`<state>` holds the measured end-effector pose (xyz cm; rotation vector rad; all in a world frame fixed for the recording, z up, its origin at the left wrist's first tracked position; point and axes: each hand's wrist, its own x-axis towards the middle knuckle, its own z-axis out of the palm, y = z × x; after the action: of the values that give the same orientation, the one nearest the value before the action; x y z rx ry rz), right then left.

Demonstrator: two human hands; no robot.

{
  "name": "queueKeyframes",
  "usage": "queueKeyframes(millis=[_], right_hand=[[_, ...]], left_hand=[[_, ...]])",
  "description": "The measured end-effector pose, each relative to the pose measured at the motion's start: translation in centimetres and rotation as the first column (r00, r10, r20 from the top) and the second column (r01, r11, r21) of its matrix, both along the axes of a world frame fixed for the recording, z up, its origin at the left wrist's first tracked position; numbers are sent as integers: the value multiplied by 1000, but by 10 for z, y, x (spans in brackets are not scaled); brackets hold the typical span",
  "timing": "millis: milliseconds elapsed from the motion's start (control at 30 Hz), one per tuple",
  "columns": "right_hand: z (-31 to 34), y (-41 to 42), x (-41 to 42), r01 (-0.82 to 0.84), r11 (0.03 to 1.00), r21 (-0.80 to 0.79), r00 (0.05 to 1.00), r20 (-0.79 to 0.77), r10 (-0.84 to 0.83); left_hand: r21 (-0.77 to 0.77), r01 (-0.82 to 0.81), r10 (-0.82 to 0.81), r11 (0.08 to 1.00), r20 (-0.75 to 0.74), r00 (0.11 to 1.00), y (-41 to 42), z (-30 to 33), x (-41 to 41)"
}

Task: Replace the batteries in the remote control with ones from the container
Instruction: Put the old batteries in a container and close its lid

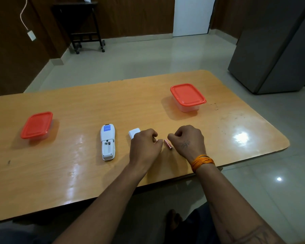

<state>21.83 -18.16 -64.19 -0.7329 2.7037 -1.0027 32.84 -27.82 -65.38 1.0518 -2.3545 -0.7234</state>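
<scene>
A white remote control lies face down on the wooden table, its battery bay open and bare. Its white battery cover lies just right of it, partly behind my left hand. My left hand is curled, and a small pink battery end shows at its fingertips. A copper-coloured battery lies on the table between my hands, its far end at the fingertips of my right hand, whose fingers are curled. Two clear containers with red lids stand shut: one at the left, one at the far right.
The table's near edge runs right below my forearms, and its right edge curves off past my right hand. A grey cabinet stands on the floor at the right. A dark wheeled stand is against the far wall.
</scene>
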Motion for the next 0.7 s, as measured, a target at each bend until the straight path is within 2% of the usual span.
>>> queueKeyframes(millis=[200,300,400,500,700], right_hand=[[10,4,-28,115,975,-193,991,-47,-126],[5,2,-55,197,939,-282,976,-36,-215],[-5,-2,-86,265,920,-289,962,10,-274],[-14,-9,-118,237,929,-284,969,-5,-249],[-37,-23,-160,62,965,-253,996,-41,-75]], left_hand=[[30,70,-63,997,-188,980,1,7,-25],[112,112,-86,987,-211,974,-1,10,-53],[194,133,-93,972,-205,974,-6,13,-85],[224,151,-110,963,-185,976,-9,18,-120],[356,165,-61,920,-285,956,-17,10,-169]])
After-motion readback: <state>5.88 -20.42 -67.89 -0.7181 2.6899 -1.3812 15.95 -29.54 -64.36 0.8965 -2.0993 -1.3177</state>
